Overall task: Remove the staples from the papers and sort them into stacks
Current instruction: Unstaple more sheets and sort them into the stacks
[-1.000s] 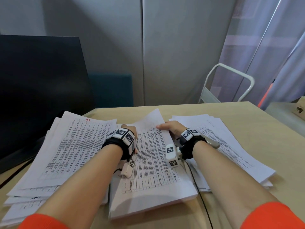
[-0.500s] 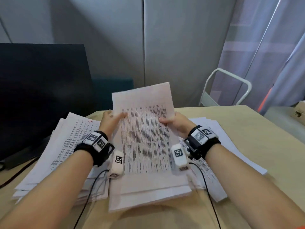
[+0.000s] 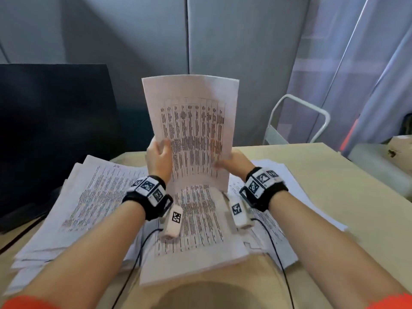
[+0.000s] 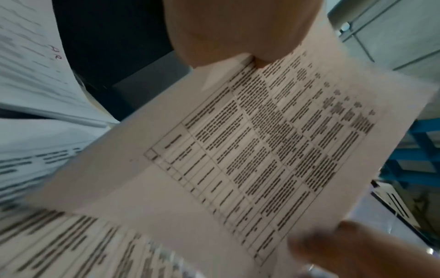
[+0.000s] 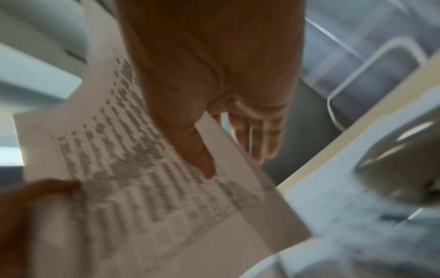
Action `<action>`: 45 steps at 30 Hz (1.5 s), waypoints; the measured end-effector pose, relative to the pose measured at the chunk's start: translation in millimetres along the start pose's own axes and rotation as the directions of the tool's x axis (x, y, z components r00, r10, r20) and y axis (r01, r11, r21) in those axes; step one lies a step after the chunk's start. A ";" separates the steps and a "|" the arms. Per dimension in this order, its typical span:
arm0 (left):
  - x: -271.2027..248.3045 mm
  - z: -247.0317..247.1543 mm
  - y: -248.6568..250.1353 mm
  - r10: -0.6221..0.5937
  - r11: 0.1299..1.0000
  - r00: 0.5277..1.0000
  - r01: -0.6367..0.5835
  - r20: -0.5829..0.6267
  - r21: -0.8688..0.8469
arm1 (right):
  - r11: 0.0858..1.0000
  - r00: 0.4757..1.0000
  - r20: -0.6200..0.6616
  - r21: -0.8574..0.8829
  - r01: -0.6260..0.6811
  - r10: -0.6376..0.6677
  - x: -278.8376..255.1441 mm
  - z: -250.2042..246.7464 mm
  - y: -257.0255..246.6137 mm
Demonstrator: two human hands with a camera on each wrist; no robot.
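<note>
Now, light floppy sheet (image 3: 196,130) raised upright.
Your left hand (image 3: 159,160) and right hand (image 3: 233,163) pinch its side edges (it bows); grip lightly near the lower corners.

We see a light wooden table (image 3: 330,188), with a large black flat monitor (image 3: 53,134) standing at its left side. Behind the table's far edge stands a white tubular metal chair frame (image 3: 298,121). Grey wall panels (image 3: 234,41) and pale translucent curtains (image 3: 367,74) fill the background.
</note>
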State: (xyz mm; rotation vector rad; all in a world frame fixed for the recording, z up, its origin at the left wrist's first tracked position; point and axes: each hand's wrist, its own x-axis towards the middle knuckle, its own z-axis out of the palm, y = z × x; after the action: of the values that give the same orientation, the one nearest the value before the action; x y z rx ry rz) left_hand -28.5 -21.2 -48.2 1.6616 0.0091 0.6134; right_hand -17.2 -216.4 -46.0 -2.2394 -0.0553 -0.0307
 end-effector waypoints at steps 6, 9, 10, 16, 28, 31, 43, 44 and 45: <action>29.6 2.4 18.3 0.044 0.994 0.999 -0.045 0.015 0.098 | 0.600 0.947 -0.028 -0.768 -0.226 0.320 -14.3 -38.6 63.9; 33.9 7.6 24.9 -0.045 0.990 0.998 0.037 0.055 0.134 | 0.697 0.929 -0.075 -0.640 -0.324 0.363 -19.0 -47.8 70.7; 33.6 9.5 25.1 -0.062 0.988 0.996 0.053 0.062 0.142 | 0.749 0.925 -0.128 -0.552 -0.367 0.359 -15.9 -54.4 67.5; 20.1 26.0 33.1 0.001 0.986 0.973 -0.039 0.229 0.163 | 0.919 0.731 -0.651 0.383 0.087 0.202 2.9 -120.0 -1.0; -25.6 93.3 75.2 0.100 0.986 0.903 -0.146 0.419 0.079 | 0.687 0.585 -0.799 0.348 0.638 -0.138 12.3 -138.3 -110.1; -33.5 99.3 77.7 0.135 0.977 0.898 -0.190 0.419 0.093 | 0.682 0.603 -0.787 0.369 0.631 -0.132 12.1 -141.0 -107.5; -66.0 136.8 30.7 -0.228 0.973 0.845 0.222 0.483 0.070 | 0.695 0.518 -0.855 0.374 0.614 0.002 20.0 -140.7 -57.7; -67.6 140.8 21.6 -0.281 0.957 0.836 0.277 0.471 0.081 | 0.753 0.541 -0.839 0.389 0.531 0.052 17.9 -136.0 -49.4; -68.1 145.6 14.9 -0.317 0.947 0.820 0.303 0.477 0.110 | 0.828 0.610 -0.785 0.411 0.382 0.108 20.2 -129.4 -36.6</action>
State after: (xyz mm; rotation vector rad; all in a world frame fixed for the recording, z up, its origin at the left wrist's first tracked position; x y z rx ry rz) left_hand -34.3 -181.2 -68.8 1.7562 -0.0778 -0.0700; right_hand 0.8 -294.6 63.8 -1.4551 0.2159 -0.9832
